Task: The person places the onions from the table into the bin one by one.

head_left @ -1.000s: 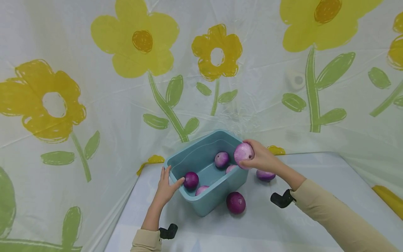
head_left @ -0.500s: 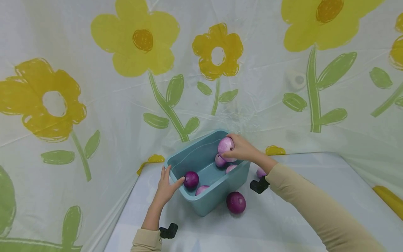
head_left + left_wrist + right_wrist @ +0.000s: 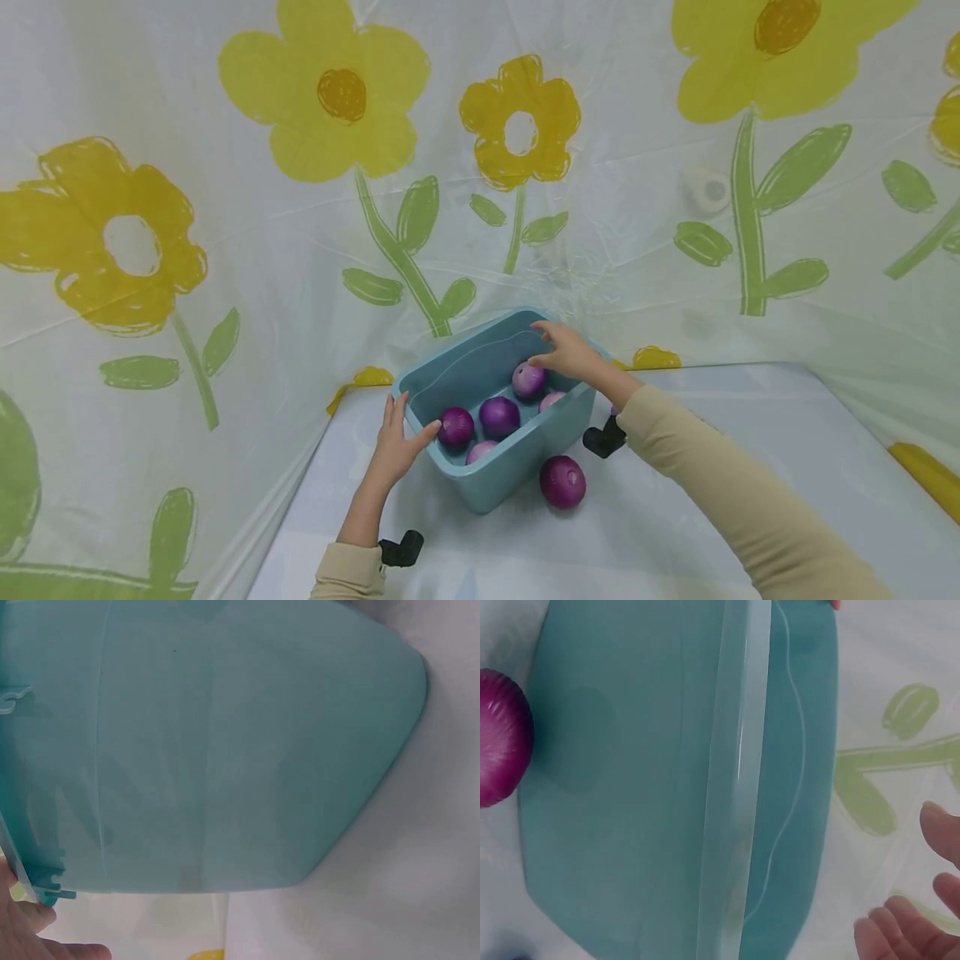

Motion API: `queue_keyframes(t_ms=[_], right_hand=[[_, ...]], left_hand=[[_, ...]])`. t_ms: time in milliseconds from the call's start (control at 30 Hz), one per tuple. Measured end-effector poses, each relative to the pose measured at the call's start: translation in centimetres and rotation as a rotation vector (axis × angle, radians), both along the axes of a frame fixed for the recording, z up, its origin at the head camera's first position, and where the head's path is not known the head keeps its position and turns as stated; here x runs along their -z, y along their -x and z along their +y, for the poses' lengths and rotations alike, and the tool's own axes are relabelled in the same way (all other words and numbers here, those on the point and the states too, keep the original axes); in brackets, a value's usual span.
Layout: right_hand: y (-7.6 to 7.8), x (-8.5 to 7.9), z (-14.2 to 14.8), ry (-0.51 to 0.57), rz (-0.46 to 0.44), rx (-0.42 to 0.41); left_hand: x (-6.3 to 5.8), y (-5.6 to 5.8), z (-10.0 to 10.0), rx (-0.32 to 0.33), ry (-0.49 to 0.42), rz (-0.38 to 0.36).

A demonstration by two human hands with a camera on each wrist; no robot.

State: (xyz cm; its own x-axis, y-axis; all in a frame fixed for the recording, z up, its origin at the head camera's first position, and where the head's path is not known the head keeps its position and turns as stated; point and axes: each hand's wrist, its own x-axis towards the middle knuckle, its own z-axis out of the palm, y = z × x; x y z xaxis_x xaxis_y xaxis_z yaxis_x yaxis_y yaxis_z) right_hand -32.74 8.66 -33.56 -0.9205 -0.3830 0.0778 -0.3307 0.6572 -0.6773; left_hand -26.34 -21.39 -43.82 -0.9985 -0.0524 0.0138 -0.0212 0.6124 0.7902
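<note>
Blue and smooth, the bin holds glossy round onions, left hand spread against its rim, right hand loose above.

On the right arm is a plain light-beige cloth sleeve with soft creases, reaching to just short of the wrist and running out of sight at the near edge. A matching beige cuff shows on the left arm. Beside each cuff sits a small black elbow-shaped attachment, the left one and the right one alike in bent, blocky form. Both hands, left and right, are bare.
</note>
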Motion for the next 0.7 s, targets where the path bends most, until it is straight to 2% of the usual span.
queue_keyframes(t_ms=[200, 367, 533, 700], right_hand=[[-0.7, -0.3, 1.1, 0.015, 0.077, 0.015], [-2.5, -0.1, 2.5, 0.097, 0.133, 0.049], [-4.7, 1.3, 3.7, 0.205, 0.171, 0.096], [-6.5, 3.6, 4.7, 0.253, 0.201, 0.141]], left_hand=[[-0.1, 0.0, 0.0, 0.0, 0.0, 0.007], [0.1, 0.0, 0.0, -0.003, 0.009, 0.004], [0.2, 0.1, -0.1, -0.005, 0.014, 0.007], [0.3, 0.1, 0.0, -0.006, 0.016, 0.001]])
